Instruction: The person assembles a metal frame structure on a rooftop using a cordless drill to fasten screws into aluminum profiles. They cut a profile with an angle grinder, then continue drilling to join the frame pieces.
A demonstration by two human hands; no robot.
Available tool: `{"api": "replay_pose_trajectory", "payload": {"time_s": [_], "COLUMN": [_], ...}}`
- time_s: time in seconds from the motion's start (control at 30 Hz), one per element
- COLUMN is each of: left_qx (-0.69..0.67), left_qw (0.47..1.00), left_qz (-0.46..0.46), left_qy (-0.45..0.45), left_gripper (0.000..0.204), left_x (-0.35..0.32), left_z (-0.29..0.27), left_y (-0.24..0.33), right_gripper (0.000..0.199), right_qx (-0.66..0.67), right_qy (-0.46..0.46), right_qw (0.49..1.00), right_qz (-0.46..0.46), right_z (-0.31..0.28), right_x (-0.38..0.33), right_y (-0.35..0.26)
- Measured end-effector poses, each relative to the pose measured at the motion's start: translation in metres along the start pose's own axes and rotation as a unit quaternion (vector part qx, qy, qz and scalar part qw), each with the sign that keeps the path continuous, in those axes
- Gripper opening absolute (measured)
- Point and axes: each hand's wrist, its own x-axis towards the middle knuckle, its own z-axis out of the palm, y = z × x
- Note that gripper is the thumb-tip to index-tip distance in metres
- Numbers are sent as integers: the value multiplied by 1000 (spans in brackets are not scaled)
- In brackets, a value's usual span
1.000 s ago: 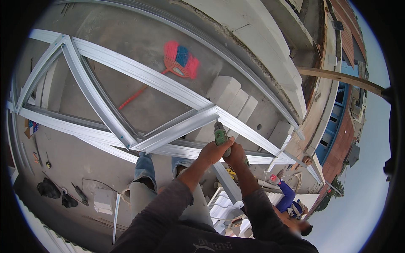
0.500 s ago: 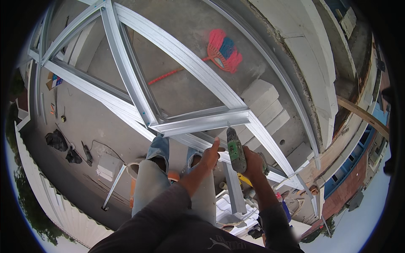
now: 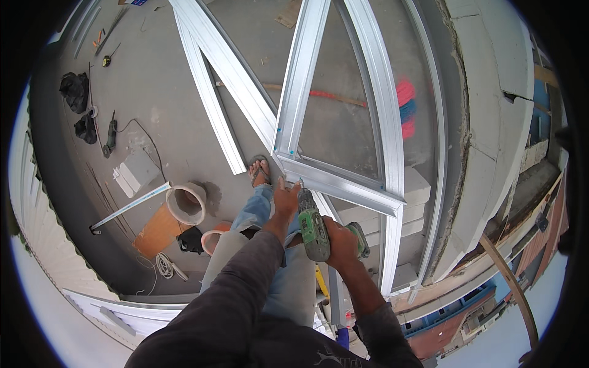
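My right hand (image 3: 342, 244) grips a green and black cordless drill (image 3: 315, 232), its bit pointing away from me. The drill's tip meets the near face of a short silver metal channel (image 3: 340, 186), close to that channel's left end. My left hand (image 3: 284, 202) is at the channel's near edge, just left of the bit, with finger and thumb against the metal; part of its grip is hidden. Longer metal channels (image 3: 302, 73) run away from this joint, and small blue screw heads show at the corner. A curved-looking channel (image 3: 383, 92) joins at the right.
A broom (image 3: 406, 110) lies beyond the frame. Pale blocks (image 3: 412, 187) are stacked under it at right, beside a broken wall (image 3: 491, 122). At left are an angle grinder (image 3: 111, 135) with its cord, black bags (image 3: 75, 92), a clay pipe (image 3: 186, 204) and a tape measure (image 3: 107, 61).
My view has turned, and the frame appears shifted. The drill has gone from the channel's right part to its left end. My left hand has come up from below to the metal.
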Motion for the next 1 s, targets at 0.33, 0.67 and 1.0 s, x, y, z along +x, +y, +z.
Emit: {"api": "replay_pose_trajectory", "payload": {"time_s": [0.33,0.67,1.0], "left_qx": [-246,-296,-185], "left_qw": [961,889,895], "left_qz": [-126,-250,-228], "left_qy": [-23,-244,-336], "left_gripper": [47,69,57], "left_x": [15,-56,-48], "left_z": [-10,-111,-125], "left_y": [-17,83,114], "right_gripper": [50,42,44], "right_qx": [-120,-186,-253], "right_qy": [-30,-59,-108], "right_qw": [992,981,960], "right_qz": [-10,-3,45], "right_z": [10,14,10], "right_x": [67,101,114], "right_y": [-56,-70,-91]}}
